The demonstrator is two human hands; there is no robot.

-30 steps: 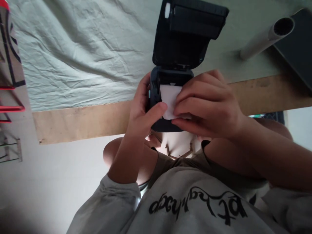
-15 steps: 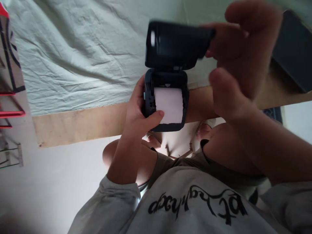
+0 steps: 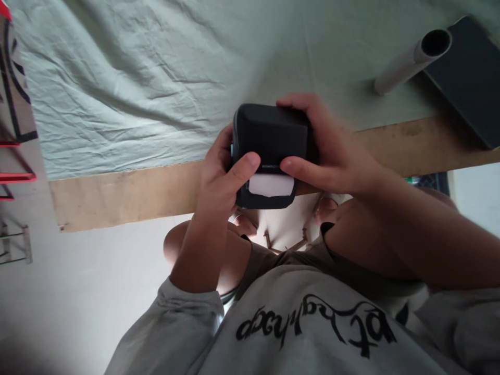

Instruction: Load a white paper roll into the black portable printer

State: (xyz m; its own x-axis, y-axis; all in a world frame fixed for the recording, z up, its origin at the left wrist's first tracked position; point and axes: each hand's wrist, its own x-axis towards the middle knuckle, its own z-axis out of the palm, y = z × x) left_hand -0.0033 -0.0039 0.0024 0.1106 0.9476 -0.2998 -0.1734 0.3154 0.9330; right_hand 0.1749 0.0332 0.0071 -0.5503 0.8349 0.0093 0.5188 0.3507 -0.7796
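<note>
Small black printer [image 3: 271, 151] gripped between left hand [image 3: 221, 177] and right hand [image 3: 332, 151], thumbs pressing lid. Lid shut, white paper [image 3: 271, 185] poking out below thumbs. Paper loading looks done.

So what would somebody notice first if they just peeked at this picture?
Probably the small black printer in the middle, at the table's edge, with white paper poking out of its front. The left hand and the right hand grip it from either side. After that, a grey tube lying at the far right on the wrinkled pale cloth.
</note>
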